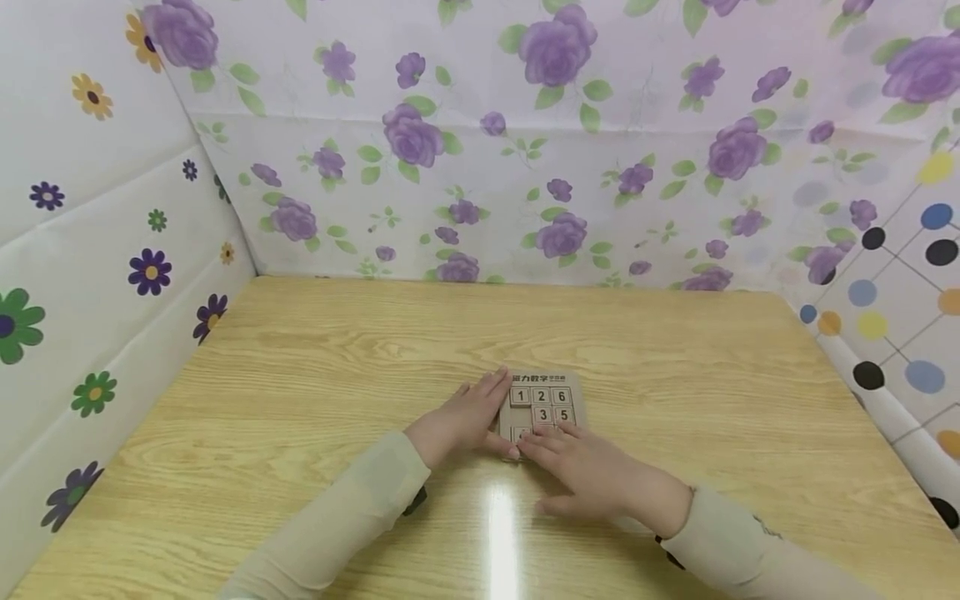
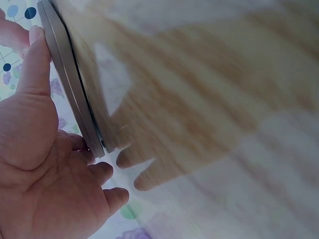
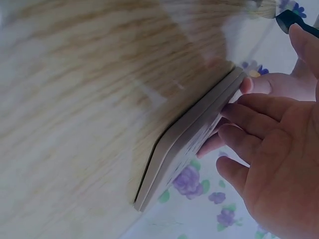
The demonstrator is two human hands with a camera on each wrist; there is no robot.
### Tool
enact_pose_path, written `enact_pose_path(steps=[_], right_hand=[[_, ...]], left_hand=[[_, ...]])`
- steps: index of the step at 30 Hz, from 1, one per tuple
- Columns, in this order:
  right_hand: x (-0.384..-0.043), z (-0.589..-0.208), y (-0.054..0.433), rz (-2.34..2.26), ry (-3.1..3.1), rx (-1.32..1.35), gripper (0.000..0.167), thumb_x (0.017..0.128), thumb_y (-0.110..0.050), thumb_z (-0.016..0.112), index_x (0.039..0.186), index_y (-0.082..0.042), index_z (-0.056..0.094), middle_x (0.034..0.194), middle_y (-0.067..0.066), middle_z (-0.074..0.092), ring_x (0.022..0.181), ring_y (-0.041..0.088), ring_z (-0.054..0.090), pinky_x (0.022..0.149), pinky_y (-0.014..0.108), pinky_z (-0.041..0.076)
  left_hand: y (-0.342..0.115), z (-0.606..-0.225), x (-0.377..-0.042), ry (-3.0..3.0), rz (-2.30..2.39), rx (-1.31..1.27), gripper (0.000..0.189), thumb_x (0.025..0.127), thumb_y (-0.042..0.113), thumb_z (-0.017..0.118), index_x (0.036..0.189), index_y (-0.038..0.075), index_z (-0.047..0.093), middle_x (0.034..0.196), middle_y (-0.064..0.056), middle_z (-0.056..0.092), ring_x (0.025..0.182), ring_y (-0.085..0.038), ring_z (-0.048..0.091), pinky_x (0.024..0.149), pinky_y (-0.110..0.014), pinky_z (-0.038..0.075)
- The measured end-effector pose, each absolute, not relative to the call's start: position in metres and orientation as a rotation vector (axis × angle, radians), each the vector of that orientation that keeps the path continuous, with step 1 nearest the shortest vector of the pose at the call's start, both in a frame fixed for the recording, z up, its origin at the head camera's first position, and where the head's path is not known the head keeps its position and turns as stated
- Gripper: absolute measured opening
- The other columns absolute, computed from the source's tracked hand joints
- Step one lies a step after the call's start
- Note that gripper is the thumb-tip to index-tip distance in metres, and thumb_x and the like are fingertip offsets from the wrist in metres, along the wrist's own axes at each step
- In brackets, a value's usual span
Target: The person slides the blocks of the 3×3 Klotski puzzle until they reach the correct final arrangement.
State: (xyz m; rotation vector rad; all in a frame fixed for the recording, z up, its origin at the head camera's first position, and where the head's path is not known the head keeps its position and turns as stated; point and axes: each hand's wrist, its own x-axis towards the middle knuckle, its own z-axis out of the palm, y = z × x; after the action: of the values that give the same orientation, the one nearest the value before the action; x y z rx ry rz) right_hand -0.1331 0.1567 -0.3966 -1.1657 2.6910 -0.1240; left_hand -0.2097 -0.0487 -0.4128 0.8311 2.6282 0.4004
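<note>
A wooden sliding number puzzle (image 1: 580,404) lies flat on the table, with dark lettering along its far edge. Tiles 1, 2 and 6 form its far row, and 3 and 5 sit below them beside a gap at the left. My left hand (image 1: 461,421) holds the board's left side, thumb at the near corner and fingers toward the far corner. Over the near rows, the right hand (image 1: 588,475) rests extended fingertips on the tiles, hiding several of them. In the right wrist view, its fingers (image 3: 249,117) reach over the board's face.
The wood-grain table (image 1: 337,350) reflects a bright light streak in front of the puzzle. A floral cloth (image 1: 480,192) hangs along the back edge. Patterned cloths also border the left and right sides. Each wrist wears a dark band.
</note>
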Motion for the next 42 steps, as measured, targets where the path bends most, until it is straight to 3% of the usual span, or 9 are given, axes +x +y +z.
enact_pose_path(steps=[9,19,42], right_hand=[[-0.138,-0.397,0.157,-0.176,2.673,-1.187,0.072,0.09,-0.048,0.057,0.143,-0.002,0.041,0.149,0.013,0.039,0.14,0.03,0.032,0.116,0.051,0.022],[-0.166,-0.402,0.161,-0.163,2.773,-1.17,0.077,0.09,-0.049,0.057,0.143,0.002,0.038,0.15,0.018,0.036,0.139,0.036,0.031,0.115,0.054,0.023],[-0.181,-0.405,0.158,-0.174,2.727,-1.129,0.078,0.09,-0.052,0.055,0.146,0.0,0.035,0.153,0.014,0.033,0.142,0.032,0.028,0.117,0.052,0.02]], left_hand=[[-0.05,-0.414,-0.209,2.627,0.396,0.843,0.116,0.071,0.059,0.071,0.153,0.005,0.009,0.16,-0.009,0.0,0.147,-0.029,0.006,0.119,-0.051,0.012],[-0.049,-0.413,-0.209,2.644,0.377,0.866,0.116,0.071,0.06,0.07,0.153,0.006,0.008,0.161,-0.009,0.001,0.147,-0.027,0.006,0.119,-0.05,0.012],[-0.049,-0.41,-0.211,2.636,0.35,0.847,0.113,0.073,0.059,0.069,0.153,0.005,0.01,0.161,-0.011,0.001,0.147,-0.029,0.007,0.119,-0.05,0.013]])
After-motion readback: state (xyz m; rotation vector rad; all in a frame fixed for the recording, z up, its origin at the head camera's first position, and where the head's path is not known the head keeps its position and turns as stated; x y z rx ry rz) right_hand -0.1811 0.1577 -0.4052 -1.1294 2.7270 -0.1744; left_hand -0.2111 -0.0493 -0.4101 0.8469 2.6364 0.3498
